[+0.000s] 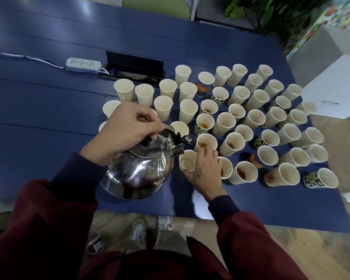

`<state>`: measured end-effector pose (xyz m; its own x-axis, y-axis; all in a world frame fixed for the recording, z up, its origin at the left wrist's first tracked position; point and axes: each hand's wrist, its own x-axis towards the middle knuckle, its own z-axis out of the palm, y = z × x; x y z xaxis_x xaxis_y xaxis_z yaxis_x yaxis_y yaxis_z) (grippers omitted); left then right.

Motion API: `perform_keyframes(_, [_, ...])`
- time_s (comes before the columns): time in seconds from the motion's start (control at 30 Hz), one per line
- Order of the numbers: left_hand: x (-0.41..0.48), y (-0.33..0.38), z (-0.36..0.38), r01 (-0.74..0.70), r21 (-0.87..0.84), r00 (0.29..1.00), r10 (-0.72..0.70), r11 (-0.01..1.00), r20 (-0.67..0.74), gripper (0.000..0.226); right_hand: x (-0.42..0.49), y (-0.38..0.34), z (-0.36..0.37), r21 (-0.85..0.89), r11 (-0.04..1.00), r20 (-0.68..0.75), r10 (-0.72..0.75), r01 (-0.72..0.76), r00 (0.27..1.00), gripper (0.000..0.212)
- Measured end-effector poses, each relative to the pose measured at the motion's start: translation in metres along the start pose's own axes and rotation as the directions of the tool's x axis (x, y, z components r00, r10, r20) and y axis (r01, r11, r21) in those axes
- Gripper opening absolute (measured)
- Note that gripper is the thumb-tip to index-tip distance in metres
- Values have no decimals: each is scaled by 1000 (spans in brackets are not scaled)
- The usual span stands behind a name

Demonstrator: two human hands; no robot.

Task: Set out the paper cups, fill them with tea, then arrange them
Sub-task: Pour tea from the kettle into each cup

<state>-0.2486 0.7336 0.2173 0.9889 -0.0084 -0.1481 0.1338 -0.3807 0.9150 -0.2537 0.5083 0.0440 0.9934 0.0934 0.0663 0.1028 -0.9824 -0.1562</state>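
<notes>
Paper cups (238, 110) are spread in loose rows over the blue bench (49, 102), from frame centre to the right edge. Amber tea (240, 173) is seen in several at centre and lower right; those at upper left look dry. The filling step is judged to be in hand, roughly midway.

Steel kettle (141, 172) is gripped by the left hand (125, 130), fingers curled round the black handle at centre left. Its body is tipped a little, with the spout (178, 151) aimed right. Cup being served (187, 162) is held just below the spout at frame centre by the right hand (204, 172), fingers wrapped round its wall. Whether liquid is already inside cannot be told, and no stream is made out at the spout.

The next move is judged to need more kettle tilt with the cup held steady, then a shift to the unfilled cups at upper left. Power strip (83, 63) lies at upper left, well apart from the cups.
</notes>
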Motion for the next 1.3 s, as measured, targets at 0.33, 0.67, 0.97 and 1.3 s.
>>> perform_keyframes(0.33, [-17, -9, -15, -1, 37, 999, -1, 999, 48, 10, -17, -11, 9, 443, 894, 122, 17, -70, 992, 72])
perform_keyframes(0.67, [-23, 3, 5, 4, 136, 1000, -8, 991, 30, 9, -18, -3, 10, 527, 849, 188, -62, -48, 980, 69])
perform_keyframes(0.97, [-23, 4, 31, 6, 242, 1000, -9, 970, 14, 11, -18, 5, 21, 583, 810, 134, -170, 61, 976, 62])
perform_keyframes(1.3, [-21, 4, 39, 5, 284, 1000, -8, 959, 10, 12, -16, 11, 26, 584, 809, 128, -174, 68, 976, 61])
